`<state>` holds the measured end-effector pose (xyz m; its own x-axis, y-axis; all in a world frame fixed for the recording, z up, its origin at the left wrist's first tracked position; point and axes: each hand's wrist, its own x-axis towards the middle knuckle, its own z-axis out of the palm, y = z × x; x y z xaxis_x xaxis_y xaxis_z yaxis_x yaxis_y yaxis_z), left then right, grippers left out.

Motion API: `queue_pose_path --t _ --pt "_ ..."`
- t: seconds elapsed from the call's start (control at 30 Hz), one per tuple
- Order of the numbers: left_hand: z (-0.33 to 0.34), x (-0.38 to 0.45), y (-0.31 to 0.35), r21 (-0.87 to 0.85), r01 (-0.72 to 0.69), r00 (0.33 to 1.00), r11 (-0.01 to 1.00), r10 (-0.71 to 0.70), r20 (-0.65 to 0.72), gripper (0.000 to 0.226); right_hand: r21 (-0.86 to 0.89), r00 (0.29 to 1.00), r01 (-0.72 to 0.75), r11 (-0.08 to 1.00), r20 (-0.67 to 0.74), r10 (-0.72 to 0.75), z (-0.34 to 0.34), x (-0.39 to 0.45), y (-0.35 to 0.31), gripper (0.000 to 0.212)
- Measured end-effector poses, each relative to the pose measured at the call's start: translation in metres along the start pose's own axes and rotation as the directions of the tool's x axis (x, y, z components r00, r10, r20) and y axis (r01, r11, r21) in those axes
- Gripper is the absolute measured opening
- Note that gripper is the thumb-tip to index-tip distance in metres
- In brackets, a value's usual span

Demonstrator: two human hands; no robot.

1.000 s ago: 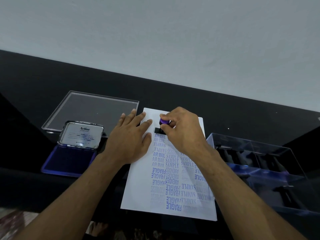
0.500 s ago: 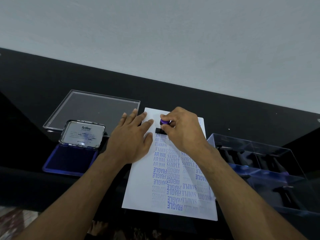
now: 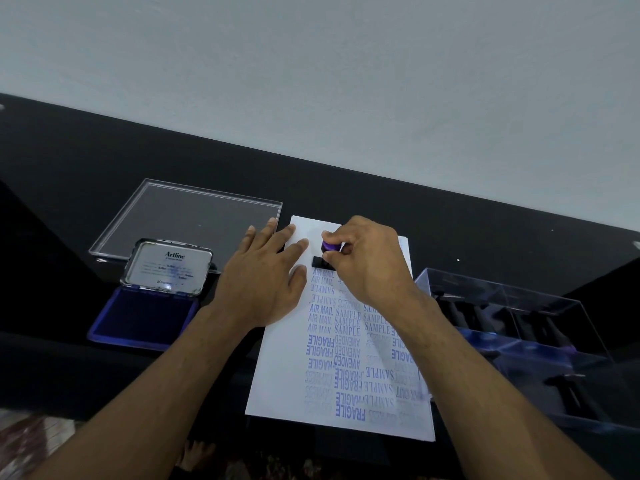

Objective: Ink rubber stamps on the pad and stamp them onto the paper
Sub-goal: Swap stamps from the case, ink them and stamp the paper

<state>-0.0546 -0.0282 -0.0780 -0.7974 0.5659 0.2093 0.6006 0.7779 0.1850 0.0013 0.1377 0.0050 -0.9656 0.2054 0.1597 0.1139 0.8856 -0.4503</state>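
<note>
Both hands work at the far end of the paper (image 3: 287,368). Left hand (image 3: 263,282) lies flat, fingers spread, palm half on the sheet's left edge and half on the dark table (image 3: 69,161), pinning the sheet; it grips nothing. Right hand (image 3: 367,261) is closed around the purple knob of a rubber stamp (image 3: 327,249), thumb and fingertips pinching it from above, with the black base pressed against the sheet just past the topmost "AIR MAIL" print.

Near end of the sheet: dense blue impressions, "FRAGILE", "SAMPLE", "AMENDED", some upside down, some faint or overlapping. Only a strip of blank white remains at the far end, where the stamp sits.

Handling, as a judgement: the stamp looks small, light and rigid, best held by the round knob so pressure goes straight down; any rocking would likely smear the print. The sheet is thin and would slide or lift with the stamp unless held.

Left of the sheet, an ink pad (image 3: 142,323) lies open, dark blue surface up, its "Artline" lid (image 3: 168,266) propped behind. Right of it, a clear box (image 3: 519,306) holds more dark-handled stamps. Farther left, a clear flat cover (image 3: 187,220) rests on the table.
</note>
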Motion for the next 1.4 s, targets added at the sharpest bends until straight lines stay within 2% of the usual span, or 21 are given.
queue_pose_path --t 0.83,0.97,1.03,1.13,1.23,1.4 --pt "0.001 0.000 0.000 0.001 -0.002 1.000 1.000 0.002 -0.007 0.066 0.071 0.999 -0.037 0.997 -0.022 0.039 0.003 0.003 0.000 0.026" --pt "0.000 -0.001 0.000 0.001 0.001 1.000 1.000 -0.001 -0.002 0.067 0.192 0.994 -0.061 0.979 -0.078 0.077 -0.005 0.001 0.008 0.025" --pt "0.000 -0.001 0.000 -0.002 0.005 1.000 1.000 -0.005 0.002 0.068 0.413 0.965 -0.140 0.900 -0.148 0.217 -0.015 0.001 0.017 0.021" --pt "0.000 -0.001 -0.001 -0.003 0.002 1.000 1.000 -0.002 -0.007 0.066 0.691 0.892 -0.240 0.682 -0.120 0.436 -0.026 0.000 0.027 0.016" --pt "0.000 -0.002 0.000 0.003 0.001 1.000 1.000 -0.001 -0.007 0.062 0.777 0.851 -0.288 0.559 -0.061 0.522 -0.029 -0.003 0.030 0.014" --pt "0.000 -0.002 0.000 0.015 0.004 1.000 1.000 -0.004 0.001 0.061 0.784 0.835 -0.322 0.530 -0.028 0.549 -0.027 -0.008 0.031 0.013"
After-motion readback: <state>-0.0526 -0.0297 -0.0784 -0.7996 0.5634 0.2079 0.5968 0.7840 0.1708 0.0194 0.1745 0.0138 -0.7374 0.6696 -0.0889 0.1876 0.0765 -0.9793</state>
